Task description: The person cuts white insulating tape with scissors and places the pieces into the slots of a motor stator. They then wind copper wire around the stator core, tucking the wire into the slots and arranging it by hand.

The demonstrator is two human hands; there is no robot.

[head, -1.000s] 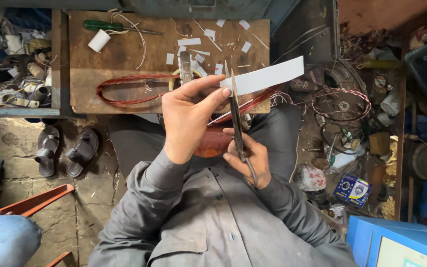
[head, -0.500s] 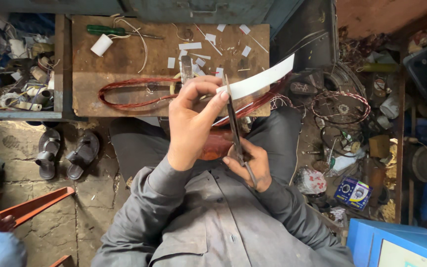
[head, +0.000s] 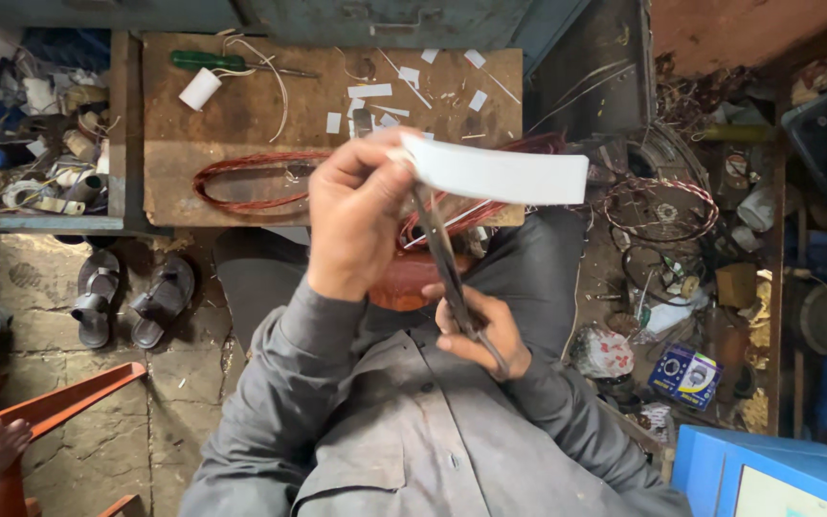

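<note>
Strip has swung since half a second ago: it was angled up to the right, now it lies nearly level, and my left hand (head: 361,225) has come nearer the camera. Reads as the strip being fed along for a cut.

Left grip pinching the near end of the white paper strip (head: 504,174), held in the air above the wooden bench (head: 241,124). Right hand (head: 480,330) clenched round the scissors (head: 442,258), low by my chest, blades pointing up to the strip's underside.

Strip: long, narrow, plain white, flat, edges clean. Small white offcuts (head: 370,91) lie scattered on the bench, near a red wire coil (head: 241,177).
</note>
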